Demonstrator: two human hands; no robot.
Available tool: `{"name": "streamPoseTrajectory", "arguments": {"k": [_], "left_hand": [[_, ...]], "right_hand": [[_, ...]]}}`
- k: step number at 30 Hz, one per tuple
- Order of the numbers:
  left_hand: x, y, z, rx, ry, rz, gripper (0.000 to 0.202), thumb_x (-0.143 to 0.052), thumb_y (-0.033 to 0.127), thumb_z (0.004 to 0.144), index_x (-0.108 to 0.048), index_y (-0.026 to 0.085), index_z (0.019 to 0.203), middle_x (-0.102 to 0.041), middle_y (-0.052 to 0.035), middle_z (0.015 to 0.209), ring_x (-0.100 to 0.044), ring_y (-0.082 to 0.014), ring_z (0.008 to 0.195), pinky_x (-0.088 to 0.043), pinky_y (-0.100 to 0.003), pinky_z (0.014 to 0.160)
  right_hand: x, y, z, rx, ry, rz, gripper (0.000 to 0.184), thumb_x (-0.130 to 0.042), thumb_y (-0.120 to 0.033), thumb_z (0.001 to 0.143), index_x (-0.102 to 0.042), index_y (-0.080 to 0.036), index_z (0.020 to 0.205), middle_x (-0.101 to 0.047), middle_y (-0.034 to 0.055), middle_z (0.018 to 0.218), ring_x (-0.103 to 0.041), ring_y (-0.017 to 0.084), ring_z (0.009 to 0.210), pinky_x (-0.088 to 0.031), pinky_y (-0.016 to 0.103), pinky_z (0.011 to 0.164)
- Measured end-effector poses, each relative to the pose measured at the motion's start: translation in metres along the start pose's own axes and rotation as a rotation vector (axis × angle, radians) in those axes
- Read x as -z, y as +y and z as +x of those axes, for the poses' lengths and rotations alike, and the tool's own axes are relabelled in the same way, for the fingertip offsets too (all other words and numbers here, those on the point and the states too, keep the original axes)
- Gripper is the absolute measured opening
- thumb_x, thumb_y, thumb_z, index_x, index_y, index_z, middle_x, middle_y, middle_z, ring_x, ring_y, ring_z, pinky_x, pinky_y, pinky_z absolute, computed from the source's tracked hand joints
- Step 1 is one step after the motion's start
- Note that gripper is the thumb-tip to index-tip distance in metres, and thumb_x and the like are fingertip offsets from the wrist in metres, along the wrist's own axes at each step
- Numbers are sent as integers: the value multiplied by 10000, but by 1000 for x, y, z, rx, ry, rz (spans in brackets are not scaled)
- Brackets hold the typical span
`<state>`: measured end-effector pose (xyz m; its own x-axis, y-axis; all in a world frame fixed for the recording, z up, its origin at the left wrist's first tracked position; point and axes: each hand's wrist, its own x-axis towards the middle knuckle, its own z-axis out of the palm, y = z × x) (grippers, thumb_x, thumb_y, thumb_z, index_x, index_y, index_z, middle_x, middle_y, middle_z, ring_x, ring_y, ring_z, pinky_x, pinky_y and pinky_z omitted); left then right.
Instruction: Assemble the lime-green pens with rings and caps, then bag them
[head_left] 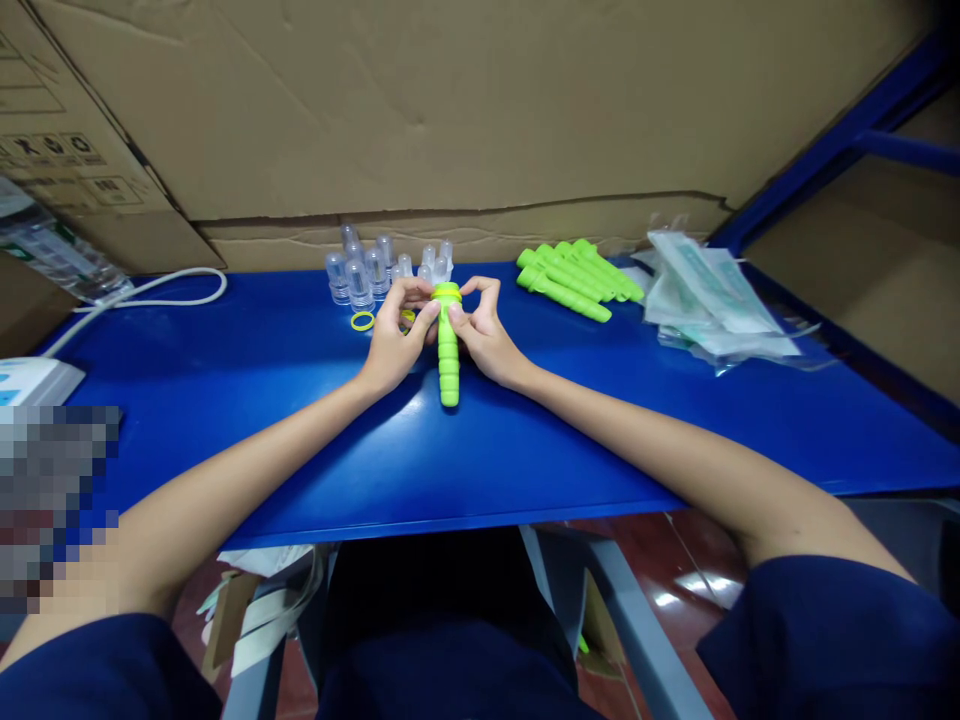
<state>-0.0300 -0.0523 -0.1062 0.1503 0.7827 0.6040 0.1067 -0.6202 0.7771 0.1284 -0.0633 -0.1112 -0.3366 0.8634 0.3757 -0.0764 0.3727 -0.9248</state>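
Both my hands meet over the middle of the blue table. Between them is a bright green ribbed plastic connector, its narrow end pointing toward me. My left hand pinches its wide top end from the left, and my right hand pinches the same end from the right. A yellow ring sits around that top end under my fingertips. Another loose yellow ring lies on the table just left of my left hand.
Several clear plastic caps stand behind my hands. A pile of green connectors lies to the right, then clear sealed pouches. A white cable and white device lie at left. Cardboard walls stand behind.
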Motion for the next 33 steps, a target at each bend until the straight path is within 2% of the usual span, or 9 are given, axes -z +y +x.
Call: {"name": "streamPoseTrajectory", "arguments": {"k": [5, 9, 12, 20, 26, 33], "left_hand": [[0, 2, -1, 11, -19, -3, 279, -615, 476, 954, -545, 206, 969, -654, -31, 940, -647, -138, 836, -485, -252, 690], [0, 2, -1, 8, 0, -15, 307, -639, 473, 940, -527, 221, 1075, -678, -53, 1034, -672, -169, 956, -517, -288, 795], [0, 1, -1, 8, -13, 0, 289, -627, 461, 946, -537, 216, 1071, -681, -58, 1056, -671, -170, 980, -520, -302, 841], [1, -3, 0, 41, -8, -4, 286, -651, 448, 927, -535, 218, 1050, -671, -46, 1018, -664, -157, 933, -499, -265, 749], [1, -4, 0, 56, -6, -31, 276, -663, 429, 918, -538, 213, 1034, -671, -35, 967, -667, -152, 914, -509, -265, 769], [2, -4, 0, 54, -22, -46, 266, -673, 421, 912, -550, 207, 1011, -685, -40, 972, -668, -149, 901, -518, -263, 781]], "right_hand": [[-1, -1, -1, 11, 24, -17, 565, -554, -730, 903, -259, -290, 1102, -646, -1, 924, -559, 89, 509, -493, 237, 442], [0, 0, -1, 2, 19, -23, 555, -544, -725, 912, -262, -292, 1113, -652, -4, 927, -556, 90, 495, -496, 243, 433], [1, 0, -1, -14, 4, -19, 539, -536, -706, 928, -265, -290, 1136, -668, 7, 956, -534, 83, 473, -499, 249, 427], [3, -1, 0, -11, 8, -31, 575, -535, -734, 911, -263, -298, 1169, -642, -11, 897, -546, 107, 537, -477, 253, 460], [3, -3, 0, -56, 20, -38, 616, -552, -741, 891, -274, -304, 1224, -604, 0, 878, -562, 146, 595, -461, 284, 486], [3, -5, -2, -47, 32, -72, 592, -546, -768, 875, -304, -301, 1145, -607, -17, 836, -539, 138, 565, -460, 291, 493]]}}
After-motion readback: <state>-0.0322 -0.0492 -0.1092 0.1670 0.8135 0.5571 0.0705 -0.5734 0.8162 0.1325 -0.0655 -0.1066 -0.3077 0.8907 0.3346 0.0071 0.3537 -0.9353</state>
